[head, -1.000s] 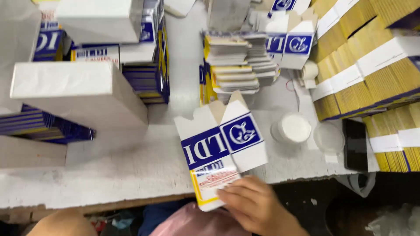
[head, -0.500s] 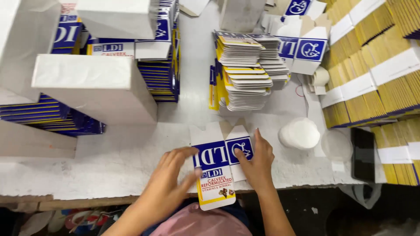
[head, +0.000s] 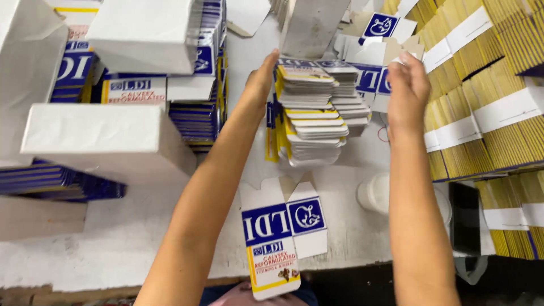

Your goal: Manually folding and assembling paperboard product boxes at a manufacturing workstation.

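1. Left of the left hand stand white boxes on blue flat-pack piles, well apart from it.
2. The left arm runs up from the bottom edge, stretched forward and slightly rightward across the white surface.
3. The left hand is held edge-on, fingers straight and together, thumb out of sight. It presses against the left side of the stack of flat cartons. It grips nothing that shows.
4. Half a second ago this hand lay near the body, flat on the carton. It has since gone forward to the stack.
5. The carton, blue, white and yellow, lies flat on the surface between the two forearms, near the front edge, well behind both hands. Neither hand touches it now.
6. The stack sits between the hands, fanned and leaning, its yellow and white edges showing.
7. The right arm rises straight up from the bottom edge, parallel to the left.
8. The right hand is curled loosely, back toward the camera, fingertips at the folded blue-and-white cartons behind the stack. Whether it clasps one cannot be told.
9. Earlier it also rested on the carton; it too has reached forward.
10. Right of the right hand stand yellow bundles with white bands, just beside the wrist. A white lid lies left of the forearm.
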